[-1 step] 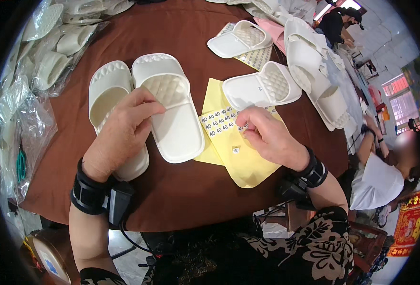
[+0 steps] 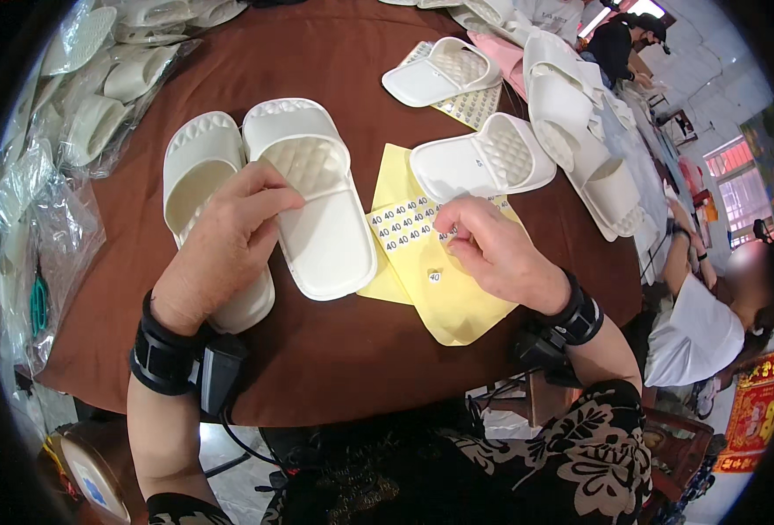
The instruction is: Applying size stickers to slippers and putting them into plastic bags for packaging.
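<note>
A pair of white slippers lies in front of me, the left slipper [image 2: 203, 166] partly under my left hand [image 2: 229, 241] and the right slipper [image 2: 326, 236] beside it. My left thumb and forefinger are pinched together over the right slipper's inner edge; anything between them is too small to make out. Over a yellow sticker sheet [image 2: 457, 311] with rows of small white labels, my right hand [image 2: 496, 254] is closed with bent fingers, their contents hidden. One loose round label [image 2: 434, 276] sits on the sheet near that hand. Another white slipper [image 2: 453, 166] lies just beyond it.
Bagged white slippers [image 2: 98, 122] and teal-handled scissors [image 2: 38, 302] are at the left. A further slipper [image 2: 431, 79] rests on another label sheet [image 2: 474, 109]. Piled slippers [image 2: 571, 140] line the right side of the brown-covered table [image 2: 317, 359]. Co-workers sit at the right.
My hands and the slippers keep their places. Only the co-worker in white at the right has shifted the arms slightly.
</note>
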Tool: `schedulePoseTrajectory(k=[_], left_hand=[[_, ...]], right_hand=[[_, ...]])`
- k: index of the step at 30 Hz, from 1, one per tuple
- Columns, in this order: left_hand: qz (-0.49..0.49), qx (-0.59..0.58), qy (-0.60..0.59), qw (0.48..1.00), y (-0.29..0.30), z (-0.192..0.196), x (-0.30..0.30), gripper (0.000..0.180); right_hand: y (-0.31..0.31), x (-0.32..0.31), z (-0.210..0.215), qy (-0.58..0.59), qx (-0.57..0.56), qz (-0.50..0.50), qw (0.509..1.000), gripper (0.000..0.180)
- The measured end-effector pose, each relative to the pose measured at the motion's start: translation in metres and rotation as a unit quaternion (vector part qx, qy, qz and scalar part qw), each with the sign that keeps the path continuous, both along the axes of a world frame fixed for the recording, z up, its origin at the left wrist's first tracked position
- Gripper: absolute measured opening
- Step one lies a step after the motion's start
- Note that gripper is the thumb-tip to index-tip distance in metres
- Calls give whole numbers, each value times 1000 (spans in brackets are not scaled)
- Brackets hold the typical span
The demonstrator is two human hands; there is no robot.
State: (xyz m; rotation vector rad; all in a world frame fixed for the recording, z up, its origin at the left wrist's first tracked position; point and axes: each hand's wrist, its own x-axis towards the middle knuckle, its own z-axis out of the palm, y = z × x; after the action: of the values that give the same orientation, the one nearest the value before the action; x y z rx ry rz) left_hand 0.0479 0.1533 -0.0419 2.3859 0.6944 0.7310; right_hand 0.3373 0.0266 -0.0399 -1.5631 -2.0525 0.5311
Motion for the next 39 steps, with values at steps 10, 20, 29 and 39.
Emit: schedulePoseTrajectory(k=[10, 20, 29, 39], left_hand=[[11, -14, 11, 1000, -1, 1, 1, 24], [12, -17, 16, 1000, -2, 3, 1, 24], [12, -12, 15, 1000, -2, 2, 1, 24], [14, -7, 19, 1000, -1, 2, 1, 23]], right_hand=[[1, 1, 2, 16, -42, -12, 999, 23], [1, 2, 0, 4, -24, 1, 1000, 23], [1, 2, 1, -6, -13, 5, 1000, 23], [0, 3, -2, 26, -11, 0, 1000, 23]])
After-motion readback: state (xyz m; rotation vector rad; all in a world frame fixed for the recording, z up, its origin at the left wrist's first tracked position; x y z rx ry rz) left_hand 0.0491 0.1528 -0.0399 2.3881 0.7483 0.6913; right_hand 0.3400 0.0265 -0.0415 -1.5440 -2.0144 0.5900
